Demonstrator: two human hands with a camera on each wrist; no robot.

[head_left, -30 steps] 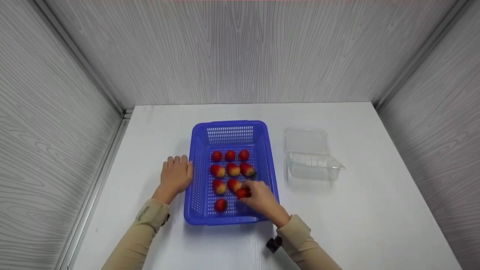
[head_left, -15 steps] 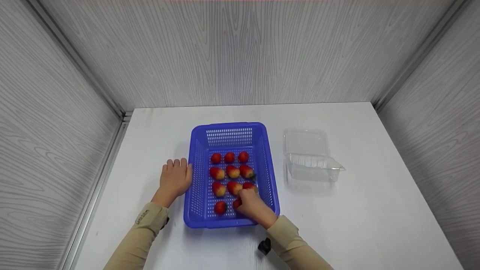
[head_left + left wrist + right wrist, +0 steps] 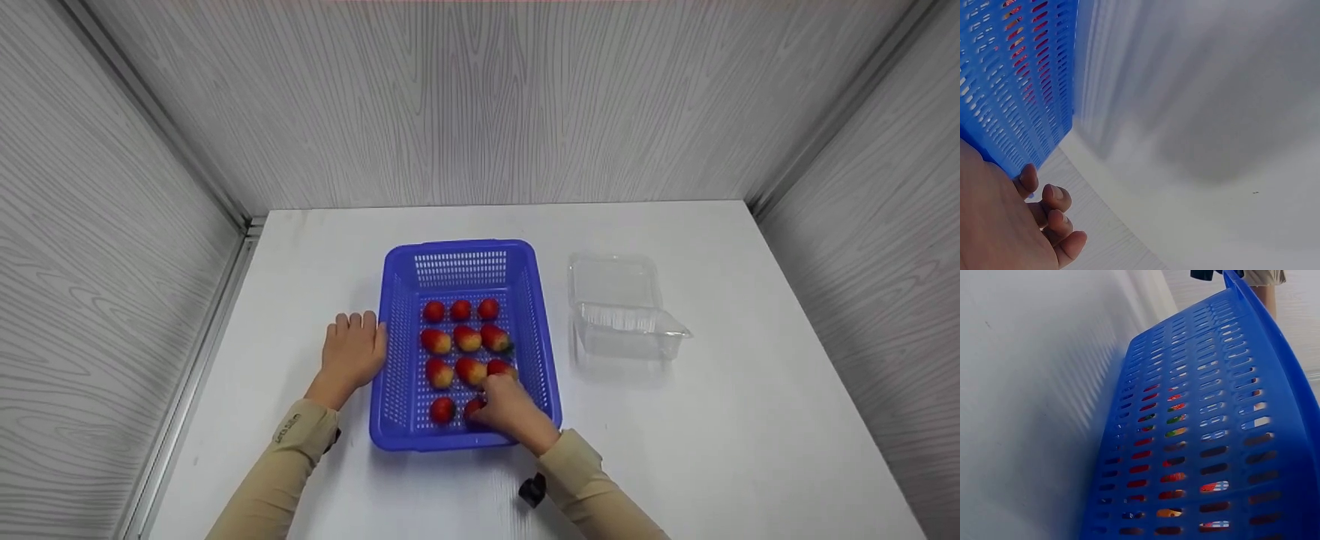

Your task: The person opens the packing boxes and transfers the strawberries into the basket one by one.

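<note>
Blue perforated plastic basket (image 3: 395, 375), white worktop (image 3: 735, 420). Right grip (image 3: 510, 409) curled round red strawberry (image 3: 472, 407), near right corner. Left grip (image 3: 352, 352) flat, fingers straight, against basket's left wall.

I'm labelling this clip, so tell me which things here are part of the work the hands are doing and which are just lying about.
In use:
- right hand, fingers on a strawberry in the near row
- blue basket holding the other strawberries
- left hand resting against the basket's left side

Lying about:
- clear plastic clamshell box, open, apart from the basket
- white table
</note>
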